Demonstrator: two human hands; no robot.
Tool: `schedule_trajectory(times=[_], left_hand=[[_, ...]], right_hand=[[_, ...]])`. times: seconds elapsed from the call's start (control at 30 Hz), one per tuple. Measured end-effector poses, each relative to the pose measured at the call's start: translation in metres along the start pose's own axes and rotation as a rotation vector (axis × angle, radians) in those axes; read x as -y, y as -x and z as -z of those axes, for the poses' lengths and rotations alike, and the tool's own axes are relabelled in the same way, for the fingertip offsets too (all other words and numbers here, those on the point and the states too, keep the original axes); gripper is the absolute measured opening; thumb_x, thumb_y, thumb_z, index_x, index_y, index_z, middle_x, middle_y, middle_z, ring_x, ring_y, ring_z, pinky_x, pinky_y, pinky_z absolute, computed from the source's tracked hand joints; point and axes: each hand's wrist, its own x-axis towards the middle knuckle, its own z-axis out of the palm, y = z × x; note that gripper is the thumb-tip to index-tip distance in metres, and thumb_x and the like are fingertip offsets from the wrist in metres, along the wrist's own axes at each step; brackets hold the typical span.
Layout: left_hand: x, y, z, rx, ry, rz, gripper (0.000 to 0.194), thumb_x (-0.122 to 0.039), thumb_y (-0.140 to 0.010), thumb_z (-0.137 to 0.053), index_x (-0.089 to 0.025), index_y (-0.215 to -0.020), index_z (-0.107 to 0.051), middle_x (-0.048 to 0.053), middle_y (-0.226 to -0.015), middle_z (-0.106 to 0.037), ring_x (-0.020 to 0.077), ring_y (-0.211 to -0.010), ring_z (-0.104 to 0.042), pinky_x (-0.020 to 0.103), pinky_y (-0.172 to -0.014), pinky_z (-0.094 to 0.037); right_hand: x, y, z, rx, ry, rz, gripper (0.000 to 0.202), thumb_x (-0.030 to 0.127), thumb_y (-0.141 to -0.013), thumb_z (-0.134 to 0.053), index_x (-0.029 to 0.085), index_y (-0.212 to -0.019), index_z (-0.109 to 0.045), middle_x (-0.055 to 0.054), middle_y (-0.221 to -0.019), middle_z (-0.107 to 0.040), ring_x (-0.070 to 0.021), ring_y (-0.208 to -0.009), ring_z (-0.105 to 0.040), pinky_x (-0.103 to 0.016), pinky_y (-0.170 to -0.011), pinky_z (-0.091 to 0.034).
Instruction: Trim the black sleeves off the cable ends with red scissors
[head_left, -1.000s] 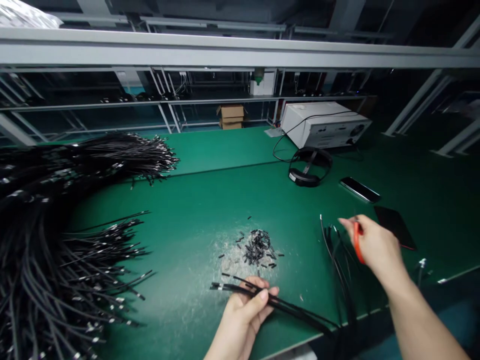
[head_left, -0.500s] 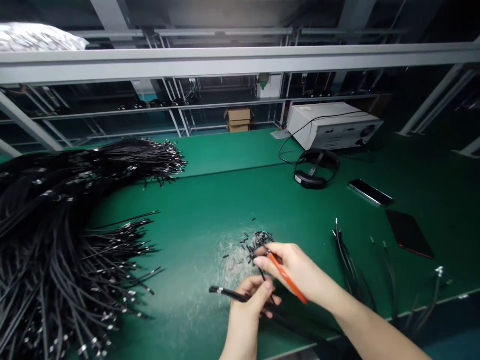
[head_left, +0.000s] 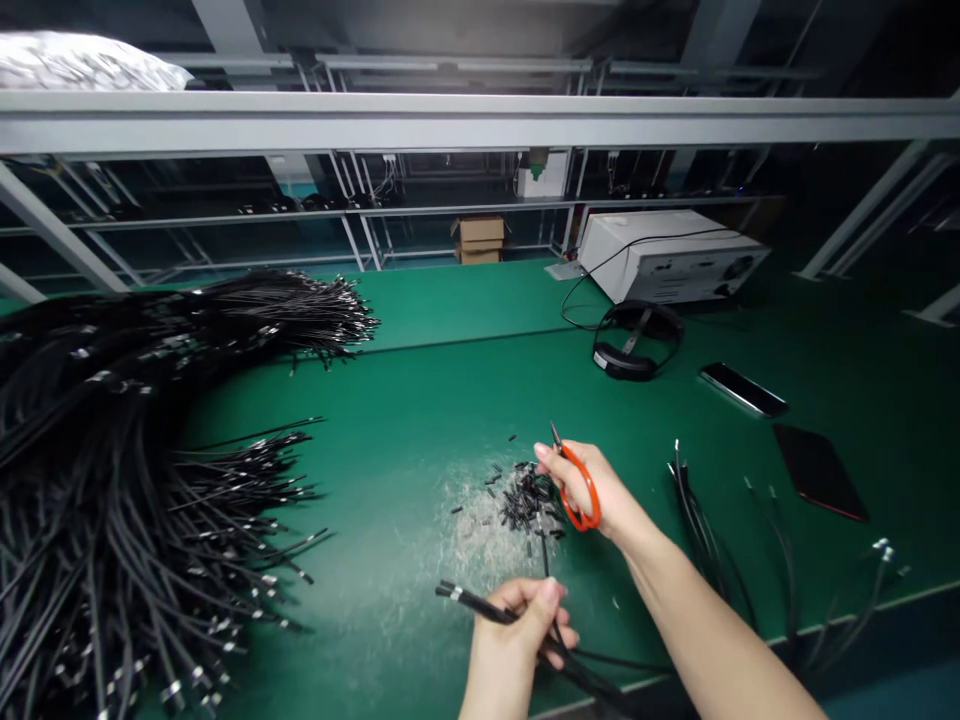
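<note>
My left hand point(head_left: 523, 625) is closed around a few black cables point(head_left: 480, 603) near the front edge of the green table. One cable end point(head_left: 544, 555) stands up between its thumb and fingers, pointing away from me. Orange-handled scissors point(head_left: 581, 490) are in my right hand point(head_left: 592, 485), their dark tip pointing up and left above the table. Beneath and left of the scissors lies a small pile of short black cut pieces point(head_left: 523, 497), among clear scraps point(head_left: 476, 530) scattered on the tabletop.
Thick bundles of black cables point(head_left: 112, 480) cover the left side. Toward the right are a headset point(head_left: 634, 345), a phone point(head_left: 742, 390), a dark flat tablet-like item point(head_left: 819, 470) and loose cables point(head_left: 697, 530). A white equipment box point(head_left: 671, 258) stands behind, under a metal beam point(head_left: 480, 130).
My right hand with the scissors has moved up and right, away from the cable end. My left hand has shifted slightly right and down, still gripping the cables.
</note>
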Motion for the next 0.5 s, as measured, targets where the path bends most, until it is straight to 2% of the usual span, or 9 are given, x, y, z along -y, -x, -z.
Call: schedule_trajectory(times=[0.13, 0.3, 0.4, 0.5], left_hand=[[0.005, -0.004, 0.005, -0.076, 0.038, -0.006, 0.033, -0.041, -0.056, -0.077, -0.011, -0.063, -0.066, 0.003, -0.050, -0.065, 0.0125, -0.043, -0.061, 0.015, -0.034, -0.039], [-0.002, -0.008, 0.004, -0.082, 0.035, 0.000, 0.032, -0.039, -0.054, -0.079, -0.011, -0.058, -0.065, 0.003, -0.049, -0.064, 0.0130, -0.042, -0.061, 0.015, -0.035, -0.039], [-0.010, -0.009, 0.002, -0.092, 0.069, -0.018, 0.033, -0.040, -0.056, -0.077, -0.012, -0.072, -0.070, 0.005, -0.058, -0.068, 0.0127, -0.045, -0.062, 0.015, -0.036, -0.039], [-0.016, -0.010, 0.001, -0.090, 0.092, -0.043, 0.034, -0.038, -0.058, -0.076, -0.013, -0.079, -0.071, 0.003, -0.058, -0.067, 0.0126, -0.045, -0.062, 0.016, -0.036, -0.039]], right_hand=[[-0.008, 0.005, -0.003, 0.010, 0.089, 0.010, 0.047, 0.059, -0.072, -0.056, 0.015, -0.057, -0.052, 0.004, -0.047, -0.042, -0.0077, -0.043, -0.035, -0.020, -0.041, -0.025], [-0.001, 0.033, -0.017, 0.073, 0.049, 0.103, 0.038, 0.051, -0.082, -0.049, 0.017, -0.066, -0.051, 0.006, -0.051, -0.041, -0.0080, -0.047, -0.037, -0.019, -0.046, -0.030], [0.004, 0.042, -0.018, 0.114, 0.023, 0.201, 0.031, 0.045, -0.083, -0.051, 0.016, -0.070, -0.051, 0.005, -0.056, -0.043, -0.0086, -0.051, -0.039, -0.019, -0.049, -0.033], [0.007, 0.046, -0.015, 0.142, 0.017, 0.218, 0.028, 0.041, -0.084, -0.051, 0.016, -0.072, -0.053, 0.004, -0.059, -0.047, -0.0089, -0.053, -0.042, -0.019, -0.051, -0.035]])
